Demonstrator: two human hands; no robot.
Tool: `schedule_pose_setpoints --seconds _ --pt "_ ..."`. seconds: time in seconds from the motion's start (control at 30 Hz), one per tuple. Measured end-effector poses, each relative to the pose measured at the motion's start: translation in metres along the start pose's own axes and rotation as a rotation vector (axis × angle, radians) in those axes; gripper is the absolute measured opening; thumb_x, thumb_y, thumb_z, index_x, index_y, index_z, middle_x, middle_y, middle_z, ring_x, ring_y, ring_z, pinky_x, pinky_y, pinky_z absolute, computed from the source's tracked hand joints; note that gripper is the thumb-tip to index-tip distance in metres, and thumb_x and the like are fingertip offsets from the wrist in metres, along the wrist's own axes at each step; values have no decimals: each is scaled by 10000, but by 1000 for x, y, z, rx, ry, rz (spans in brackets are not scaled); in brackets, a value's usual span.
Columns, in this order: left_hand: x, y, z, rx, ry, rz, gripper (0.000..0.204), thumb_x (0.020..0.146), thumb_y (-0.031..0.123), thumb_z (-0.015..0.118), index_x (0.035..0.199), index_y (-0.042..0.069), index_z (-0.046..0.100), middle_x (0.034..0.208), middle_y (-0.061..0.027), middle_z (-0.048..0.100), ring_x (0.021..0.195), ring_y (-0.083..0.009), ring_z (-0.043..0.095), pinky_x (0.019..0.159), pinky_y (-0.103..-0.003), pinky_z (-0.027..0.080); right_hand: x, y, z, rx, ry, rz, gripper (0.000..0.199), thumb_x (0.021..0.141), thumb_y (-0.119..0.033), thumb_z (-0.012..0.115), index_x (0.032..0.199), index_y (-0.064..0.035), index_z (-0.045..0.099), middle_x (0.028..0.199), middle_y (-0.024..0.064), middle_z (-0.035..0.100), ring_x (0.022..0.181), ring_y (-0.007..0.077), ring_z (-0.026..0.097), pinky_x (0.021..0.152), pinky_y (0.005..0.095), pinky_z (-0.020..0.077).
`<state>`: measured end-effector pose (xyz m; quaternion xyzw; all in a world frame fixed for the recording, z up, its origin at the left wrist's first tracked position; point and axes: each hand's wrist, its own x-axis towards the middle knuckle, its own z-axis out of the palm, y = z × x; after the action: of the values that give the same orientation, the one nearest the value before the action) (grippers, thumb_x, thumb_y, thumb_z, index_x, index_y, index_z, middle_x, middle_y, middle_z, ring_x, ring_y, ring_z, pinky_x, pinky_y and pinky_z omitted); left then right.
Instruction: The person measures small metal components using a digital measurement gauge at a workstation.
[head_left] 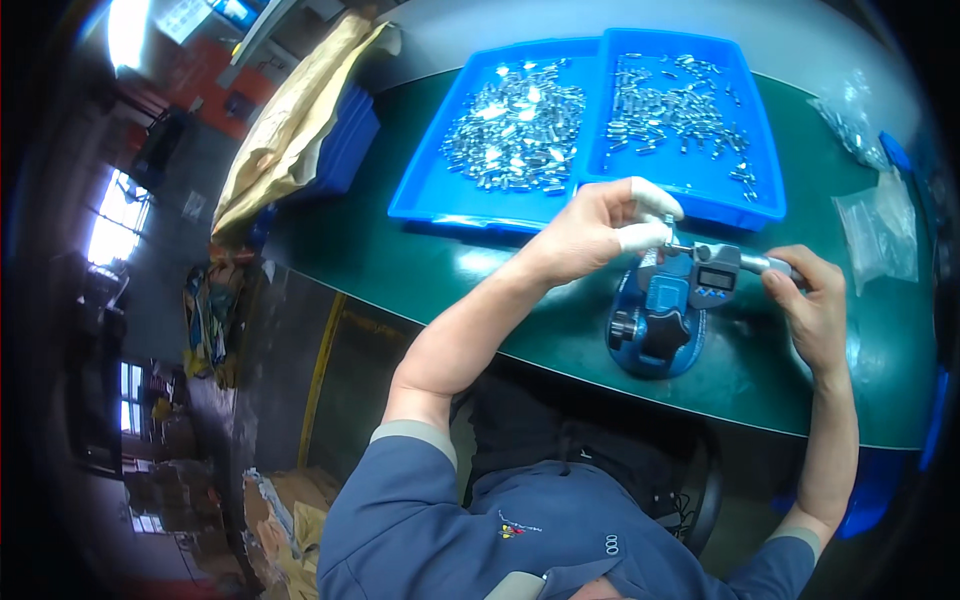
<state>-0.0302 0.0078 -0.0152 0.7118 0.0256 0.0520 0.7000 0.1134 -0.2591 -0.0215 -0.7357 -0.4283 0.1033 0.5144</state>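
A digital micrometer (pixel 716 272) with a small display is clamped in a blue stand (pixel 652 360) near the table's front edge. My left hand (pixel 585 236), with white covers on thumb and forefinger, pinches a small shiny metal pin (pixel 669 221) at the micrometer's measuring gap. Whether the pin touches both measuring faces is too small to tell. On the other side, my right hand (pixel 815 308) closes its thumb and fingers around the micrometer's thimble (pixel 758 263).
Two blue trays (pixel 410 200) (pixel 755 120) of small metal pins sit at the back of the green table (pixel 560 330). Brown paper (pixel 290 130) covers a blue bin (pixel 350 135) at the left. Clear plastic bags (pixel 880 235) lie at the right.
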Motion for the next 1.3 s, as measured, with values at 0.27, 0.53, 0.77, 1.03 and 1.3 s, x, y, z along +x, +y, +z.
schedule_pose_setpoints --seconds 0.27,0.53,0.77,1.03,1.3 --pt "-2 4 -1 -6 -4 -29 261 931 92 684 1179 16 650 951 -45 688 880 -106 658 819 -285 533 2 8 3 22 18 -20 297 923 -260 738 897 28 669 716 17 598 650 77 516 582 244 376" --pt "0 3 3 7 15 -39 259 933 97 683 1180 28 648 947 -80 704 857 -161 709 789 -308 577 2 9 4 8 30 -32 373 950 -347 702 885 17 654 701 19 572 652 82 501 582 252 360" --pt "0 -3 4 -43 27 -46 279 942 109 698 1198 23 626 962 -73 693 894 -131 683 802 -288 547 1 8 2 45 41 10 380 953 -357 689 891 17 665 708 41 597 652 114 538 594 266 389" --pt "-4 0 9 18 90 -56 326 902 67 710 1205 3 606 994 -103 689 873 -156 699 786 -299 591 1 5 4 44 37 11 322 920 -302 701 898 16 657 745 55 606 672 132 538 604 275 377" --pt "-4 -1 11 4 82 -48 321 911 52 691 1214 -4 600 1013 -103 685 880 -150 693 787 -289 593 1 4 2 51 57 -12 258 848 -207 755 916 29 677 766 73 634 681 145 559 617 285 412"
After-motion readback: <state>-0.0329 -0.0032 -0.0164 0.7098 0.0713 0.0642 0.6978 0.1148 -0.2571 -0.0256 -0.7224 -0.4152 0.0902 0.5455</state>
